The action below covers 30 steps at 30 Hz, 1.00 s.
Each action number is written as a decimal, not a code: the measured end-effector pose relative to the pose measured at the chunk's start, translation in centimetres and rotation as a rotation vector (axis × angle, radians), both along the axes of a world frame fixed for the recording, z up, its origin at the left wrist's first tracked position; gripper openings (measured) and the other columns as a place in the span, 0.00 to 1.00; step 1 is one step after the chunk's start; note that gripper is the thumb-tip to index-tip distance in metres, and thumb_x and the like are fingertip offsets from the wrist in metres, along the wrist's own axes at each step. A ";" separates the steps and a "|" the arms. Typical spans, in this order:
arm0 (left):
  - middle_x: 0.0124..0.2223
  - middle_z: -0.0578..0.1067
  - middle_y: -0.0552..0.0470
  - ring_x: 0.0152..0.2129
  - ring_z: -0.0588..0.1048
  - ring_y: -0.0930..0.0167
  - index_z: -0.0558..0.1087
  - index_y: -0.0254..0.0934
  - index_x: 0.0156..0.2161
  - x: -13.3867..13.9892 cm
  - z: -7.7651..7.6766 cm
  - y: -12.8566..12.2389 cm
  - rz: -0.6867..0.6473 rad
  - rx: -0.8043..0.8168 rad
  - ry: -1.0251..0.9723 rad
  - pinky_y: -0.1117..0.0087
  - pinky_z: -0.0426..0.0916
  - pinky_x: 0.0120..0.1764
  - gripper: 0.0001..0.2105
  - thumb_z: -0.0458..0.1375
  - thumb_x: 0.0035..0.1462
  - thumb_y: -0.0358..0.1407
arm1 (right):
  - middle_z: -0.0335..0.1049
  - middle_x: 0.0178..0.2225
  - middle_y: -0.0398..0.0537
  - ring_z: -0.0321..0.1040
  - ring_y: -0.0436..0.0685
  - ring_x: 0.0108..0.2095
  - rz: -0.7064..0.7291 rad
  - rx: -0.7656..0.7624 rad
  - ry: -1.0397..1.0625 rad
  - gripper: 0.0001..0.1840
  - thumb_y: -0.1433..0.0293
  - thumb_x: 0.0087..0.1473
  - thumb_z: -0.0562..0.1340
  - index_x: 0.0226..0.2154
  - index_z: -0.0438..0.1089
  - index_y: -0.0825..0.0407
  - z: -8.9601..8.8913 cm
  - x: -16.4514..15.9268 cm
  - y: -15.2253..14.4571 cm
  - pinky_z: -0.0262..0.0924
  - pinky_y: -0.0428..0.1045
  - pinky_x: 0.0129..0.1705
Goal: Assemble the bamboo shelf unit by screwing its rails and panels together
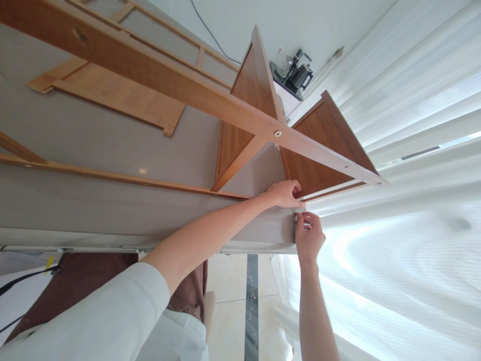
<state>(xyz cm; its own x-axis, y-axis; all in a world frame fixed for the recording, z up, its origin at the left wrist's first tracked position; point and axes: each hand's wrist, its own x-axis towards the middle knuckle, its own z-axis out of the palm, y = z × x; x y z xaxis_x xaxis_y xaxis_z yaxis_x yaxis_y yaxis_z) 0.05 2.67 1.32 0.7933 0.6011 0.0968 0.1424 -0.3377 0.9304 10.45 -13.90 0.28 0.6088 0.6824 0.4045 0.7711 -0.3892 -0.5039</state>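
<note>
A wooden frame with long rails and upright panels lies over the grey tabletop. My left hand (284, 194) is curled around the right end of its lower wooden rail (180, 188), thumb below and fingers above. Just beneath it, beyond the table's right end, my right hand (309, 234) is closed in a pinch. A thin dark piece shows at its fingertips, too small to name. The right wooden panel (319, 145) rises behind my left hand, and another wooden panel (259, 80) stands to its left. The upper wooden rail (173, 82) crosses in front of both, with a round fitting near the panels.
A loose wooden panel (116, 95) lies flat on the grey tabletop (112, 210). Behind it is a slatted wooden frame (161, 35). A black kettle (300, 76) stands on a stand at the back. White curtains (406, 240) hang close on the right.
</note>
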 end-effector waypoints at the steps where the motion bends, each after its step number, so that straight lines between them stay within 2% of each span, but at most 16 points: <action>1: 0.53 0.76 0.54 0.46 0.76 0.67 0.68 0.41 0.49 0.0 0.0 0.0 -0.002 -0.001 0.000 0.68 0.70 0.47 0.27 0.67 0.47 0.49 | 0.77 0.34 0.48 0.69 0.53 0.29 -0.002 0.001 -0.016 0.21 0.51 0.58 0.60 0.41 0.71 0.50 0.0 0.0 0.0 0.61 0.48 0.34; 16: 0.52 0.77 0.54 0.47 0.76 0.66 0.68 0.41 0.49 0.2 -0.1 -0.1 0.011 0.004 -0.004 0.67 0.70 0.47 0.26 0.67 0.48 0.49 | 0.77 0.35 0.49 0.72 0.54 0.31 0.036 -0.016 -0.101 0.18 0.53 0.60 0.59 0.41 0.71 0.50 -0.2 0.2 0.1 0.63 0.47 0.33; 25: 0.52 0.77 0.54 0.46 0.76 0.67 0.68 0.41 0.49 0.2 -0.2 0.1 0.008 0.012 -0.011 0.68 0.70 0.47 0.26 0.67 0.47 0.49 | 0.77 0.35 0.49 0.70 0.53 0.29 0.046 -0.034 -0.152 0.19 0.53 0.63 0.56 0.43 0.70 0.50 -0.4 0.4 0.0 0.62 0.47 0.32; 30: 0.51 0.76 0.55 0.46 0.76 0.67 0.68 0.41 0.49 0.2 -0.2 0.1 0.003 0.011 -0.005 0.67 0.70 0.47 0.26 0.67 0.48 0.49 | 0.75 0.36 0.52 0.68 0.57 0.34 0.106 -0.111 -0.218 0.20 0.54 0.63 0.54 0.42 0.71 0.51 -0.1 0.2 0.3 0.60 0.51 0.39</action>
